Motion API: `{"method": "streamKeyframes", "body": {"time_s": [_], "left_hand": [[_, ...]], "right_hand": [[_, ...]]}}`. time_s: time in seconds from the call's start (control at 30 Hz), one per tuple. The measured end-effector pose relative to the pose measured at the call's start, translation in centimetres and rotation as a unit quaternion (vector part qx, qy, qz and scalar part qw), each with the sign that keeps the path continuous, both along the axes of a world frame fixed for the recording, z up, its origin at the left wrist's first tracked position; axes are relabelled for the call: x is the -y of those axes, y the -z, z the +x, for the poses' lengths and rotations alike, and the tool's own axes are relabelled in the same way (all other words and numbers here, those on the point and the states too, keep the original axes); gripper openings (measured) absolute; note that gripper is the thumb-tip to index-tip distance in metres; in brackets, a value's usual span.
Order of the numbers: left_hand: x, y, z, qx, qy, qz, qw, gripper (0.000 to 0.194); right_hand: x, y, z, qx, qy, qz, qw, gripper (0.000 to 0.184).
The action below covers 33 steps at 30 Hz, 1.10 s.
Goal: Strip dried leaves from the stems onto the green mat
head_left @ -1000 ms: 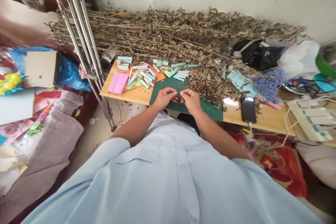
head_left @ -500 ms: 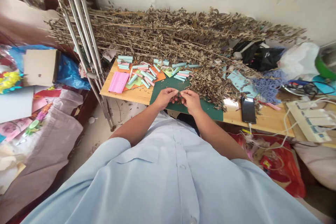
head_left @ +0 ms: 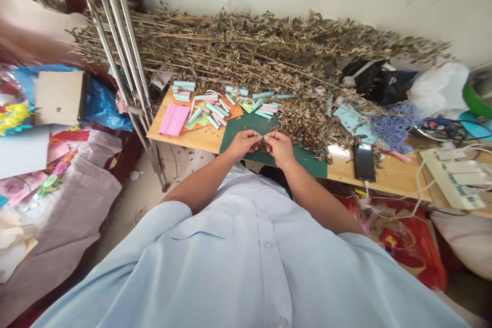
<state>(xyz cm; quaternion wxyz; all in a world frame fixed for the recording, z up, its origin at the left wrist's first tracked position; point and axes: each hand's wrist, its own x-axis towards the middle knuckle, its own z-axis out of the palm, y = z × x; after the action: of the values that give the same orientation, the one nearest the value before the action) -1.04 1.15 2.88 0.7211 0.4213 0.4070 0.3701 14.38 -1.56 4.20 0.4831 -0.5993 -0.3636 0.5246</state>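
A small dried sprig (head_left: 263, 139), brown; pinched, too tiny for detail.

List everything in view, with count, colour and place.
crutch: at least one, silver, leaning by the table's left end
dried branches: many, brown, heaped along the wall
table: one, pale wood, under the wall
cutting mat: one, green, at the table's front
paper rolls: many, light blue and pink, left of the hands
pink paper: one pile, at the table's left
phone: one, black, right of the mat
power strip: one, white, far right
red bag: one, below the table
left hand: one, above the mat
right hand: one, fingertips meeting the left's
shirt: one, light blue, worn
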Motion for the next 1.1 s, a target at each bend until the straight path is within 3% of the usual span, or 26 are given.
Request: {"method": "streamKeyframes", "body": {"time_s": [0.33,0.8,1.1], "left_hand": [[-0.1,0.3,0.1,0.023,-0.028,0.049,0.998,0.034],[-0.1,0.2,0.4,0.044,-0.052,0.001,0.998,0.021],[-0.3,0.2,-0.2,0.046,-0.067,-0.019,0.996,0.024]], "right_hand": [[0.1,-0.1,-0.1,0.032,-0.030,0.004,0.999,0.019],[0.4,1.3,-0.1,0.129,-0.071,0.058,0.987,0.012],[0.5,0.1,0.7,0.106,-0.048,0.042,0.992,0.016]]}}
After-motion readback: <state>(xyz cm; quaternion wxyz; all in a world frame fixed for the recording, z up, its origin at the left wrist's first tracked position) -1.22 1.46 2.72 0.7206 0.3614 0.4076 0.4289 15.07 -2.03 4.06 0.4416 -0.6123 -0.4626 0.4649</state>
